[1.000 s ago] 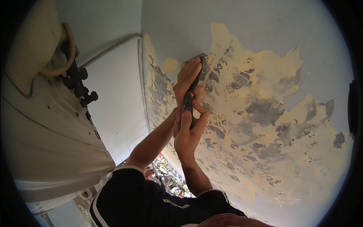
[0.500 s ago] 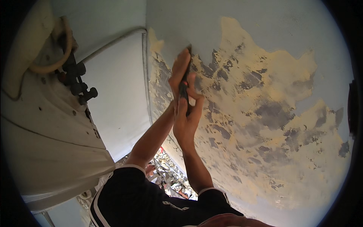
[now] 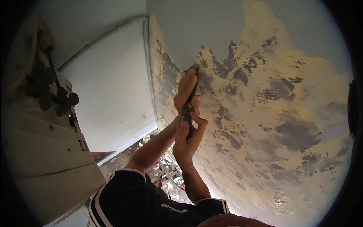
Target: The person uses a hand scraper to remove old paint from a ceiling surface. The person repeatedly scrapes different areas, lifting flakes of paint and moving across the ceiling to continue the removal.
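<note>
My left hand (image 3: 185,90) and my right hand (image 3: 187,143) are both closed on one slim black tool with a small red part (image 3: 188,113). The left hand sits higher, near the tool's upper end, with its fingers along it. Lower down, my right hand grips the handle part. The tool's upper end meets or nearly meets the wall (image 3: 264,113), at the lower border of a blue-grey paint area (image 3: 189,34). Seen nearly edge-on and partly covered by my fingers, the tool does not show its exact kind.
Yellowish filler and dark bare patches (image 3: 298,134) cover much of the wall. At the left are a white panel with a grey edge strip (image 3: 113,87), a beige housing (image 3: 53,151) and black knobs (image 3: 68,99). Debris (image 3: 168,166) lies below, between my arms.
Both hands and the tool have come down in the picture, and the tool's tip is lower against the paint border. The whole view has shifted, with more debris visible below the panel.
</note>
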`<state>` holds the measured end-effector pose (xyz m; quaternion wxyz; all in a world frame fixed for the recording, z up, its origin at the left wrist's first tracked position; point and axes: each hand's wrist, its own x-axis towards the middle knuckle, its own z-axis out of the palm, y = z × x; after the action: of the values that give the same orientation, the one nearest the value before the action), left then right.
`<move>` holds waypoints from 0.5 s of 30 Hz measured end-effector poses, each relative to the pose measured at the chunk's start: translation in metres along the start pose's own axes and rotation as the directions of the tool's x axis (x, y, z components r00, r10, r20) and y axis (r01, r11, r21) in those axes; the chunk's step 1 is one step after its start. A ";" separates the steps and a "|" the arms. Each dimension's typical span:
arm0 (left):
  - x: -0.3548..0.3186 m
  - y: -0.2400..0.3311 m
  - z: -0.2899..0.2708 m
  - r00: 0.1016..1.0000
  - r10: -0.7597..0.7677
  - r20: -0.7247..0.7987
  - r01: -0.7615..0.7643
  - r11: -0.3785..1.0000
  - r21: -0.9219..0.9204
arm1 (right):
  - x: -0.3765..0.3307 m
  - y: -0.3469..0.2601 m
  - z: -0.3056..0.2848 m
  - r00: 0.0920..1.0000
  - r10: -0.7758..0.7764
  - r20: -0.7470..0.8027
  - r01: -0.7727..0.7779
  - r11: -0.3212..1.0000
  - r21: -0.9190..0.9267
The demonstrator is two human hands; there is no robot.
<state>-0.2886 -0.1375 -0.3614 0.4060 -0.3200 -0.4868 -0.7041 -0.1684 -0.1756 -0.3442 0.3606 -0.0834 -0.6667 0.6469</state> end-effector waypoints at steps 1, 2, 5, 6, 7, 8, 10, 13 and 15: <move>-0.014 0.004 -0.004 1.000 -0.007 0.002 0.007 1.000 0.003 | -0.009 0.009 -0.006 0.999 0.039 -0.001 -0.039 0.999 0.010; -0.022 0.003 -0.005 1.000 -0.012 0.003 0.012 1.000 0.002 | -0.015 0.013 -0.013 0.998 0.062 -0.008 -0.062 0.998 -0.008; -0.025 0.005 -0.005 0.999 -0.033 -0.024 0.032 0.999 -0.025 | -0.023 0.013 -0.013 0.995 0.102 -0.020 -0.101 0.994 0.051; -0.013 -0.009 -0.002 1.000 0.000 -0.017 0.000 1.000 -0.009 | -0.010 0.017 -0.008 0.995 0.100 -0.006 -0.099 0.991 0.093; 0.000 -0.017 -0.002 1.000 0.025 -0.011 -0.025 1.000 0.002 | -0.002 0.017 -0.002 0.997 0.079 -0.004 -0.079 0.994 0.073; 0.017 -0.022 -0.001 0.999 0.044 -0.005 -0.044 0.999 0.002 | 0.006 0.018 0.004 0.998 0.059 -0.006 -0.059 0.997 0.056; 0.024 -0.025 -0.004 0.999 0.047 0.007 -0.047 0.999 -0.001 | 0.015 0.027 0.011 1.000 0.005 0.009 -0.006 0.999 0.048; 0.004 -0.023 -0.011 0.998 0.037 0.043 -0.037 0.999 -0.008 | 0.002 0.031 0.005 1.000 0.001 0.007 -0.001 1.000 0.018; -0.014 -0.022 -0.017 0.998 0.016 0.063 -0.017 1.000 0.000 | -0.015 0.034 0.000 0.999 0.023 -0.024 -0.022 0.998 0.056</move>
<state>-0.3024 -0.1459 -0.3876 0.3964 -0.3459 -0.4970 -0.6901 -0.1698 -0.1795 -0.3807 0.3639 -0.0887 -0.6427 0.6683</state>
